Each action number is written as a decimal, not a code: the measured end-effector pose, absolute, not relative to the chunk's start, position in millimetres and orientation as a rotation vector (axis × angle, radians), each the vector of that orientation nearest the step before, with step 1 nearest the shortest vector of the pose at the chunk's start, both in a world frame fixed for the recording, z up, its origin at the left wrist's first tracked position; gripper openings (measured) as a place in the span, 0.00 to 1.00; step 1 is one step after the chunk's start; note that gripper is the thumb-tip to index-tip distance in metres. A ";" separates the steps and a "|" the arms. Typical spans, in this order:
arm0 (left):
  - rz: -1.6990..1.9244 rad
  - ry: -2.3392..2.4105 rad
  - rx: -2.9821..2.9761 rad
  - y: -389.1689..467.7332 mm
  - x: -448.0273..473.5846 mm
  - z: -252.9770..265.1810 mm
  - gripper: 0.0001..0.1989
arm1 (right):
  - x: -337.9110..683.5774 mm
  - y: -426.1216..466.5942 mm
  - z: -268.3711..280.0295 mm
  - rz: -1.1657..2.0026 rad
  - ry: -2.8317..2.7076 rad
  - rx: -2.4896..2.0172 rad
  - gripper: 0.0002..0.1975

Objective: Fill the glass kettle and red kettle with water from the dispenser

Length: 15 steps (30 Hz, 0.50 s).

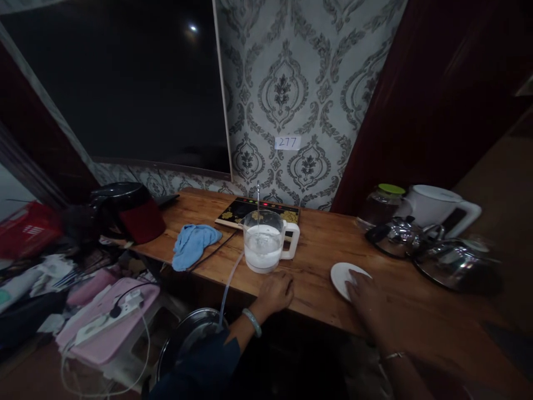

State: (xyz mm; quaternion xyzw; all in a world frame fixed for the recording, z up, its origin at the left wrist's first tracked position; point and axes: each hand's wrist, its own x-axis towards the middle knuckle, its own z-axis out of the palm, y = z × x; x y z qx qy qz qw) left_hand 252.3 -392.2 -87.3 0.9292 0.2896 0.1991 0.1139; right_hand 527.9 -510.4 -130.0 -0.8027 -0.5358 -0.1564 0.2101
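In the head view, a clear glass jug (262,253) with a white handle stands on the wooden counter (316,244), part filled with water. A thin metal spout (258,194) shows above its rim. My left hand (275,291) rests at the counter's front edge just below the jug; its fingers are curled in, and I see nothing in them. On the right, my right hand (364,294) grips the edge of a flat round white lid (343,278) that is at the counter top. Part of the lid is hidden under my fingers.
Behind the jug lies a black induction cooker (233,214). A blue cloth (192,244) is left of it. Metal kettles (453,264) and a white pitcher (435,200) stand at right. A clear tube (228,286) hangs toward a metal basin (187,328).
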 end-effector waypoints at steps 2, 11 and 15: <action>0.594 0.843 2.729 -391.8 252.2 -88.7 0.09 | 535.1 -505.6 -132.8 -0.428 -1.499 -2.234 0.22; 0.621 0.850 2.702 -392.6 252.8 -93.0 0.08 | 535.9 -497.0 -134.5 -0.295 -1.492 -2.168 0.19; 0.625 0.839 2.661 -392.1 250.9 -92.4 0.09 | 499.4 -496.1 -132.7 -0.259 -1.563 -1.987 0.19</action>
